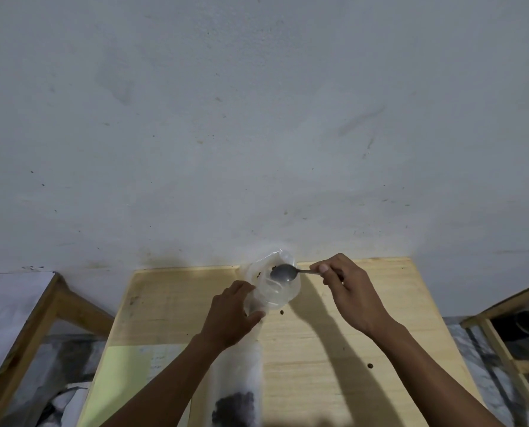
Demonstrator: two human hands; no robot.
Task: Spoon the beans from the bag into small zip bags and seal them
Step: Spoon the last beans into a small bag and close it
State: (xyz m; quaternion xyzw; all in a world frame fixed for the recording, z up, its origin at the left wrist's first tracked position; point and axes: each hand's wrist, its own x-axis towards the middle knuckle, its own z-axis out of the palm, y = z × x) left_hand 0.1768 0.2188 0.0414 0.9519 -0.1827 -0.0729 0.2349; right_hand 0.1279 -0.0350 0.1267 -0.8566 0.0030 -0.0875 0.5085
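- Beans [234, 408] are seen dark in the near end of a long clear bag [238, 365] lying on the wooden table [349, 349].
- Its open mouth is gripped by the left hand [230, 312].
- A spoon [283, 272] is pinched by the right hand [349, 288], its bowl over the mouth.
- Two stray beans [370, 365] lie on the table.

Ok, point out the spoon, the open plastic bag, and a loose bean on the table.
spoon [283, 273], head view, on its bowl.
open plastic bag [277, 292], head view, on its clear wall.
loose bean [370, 365], head view, on the bean itself.
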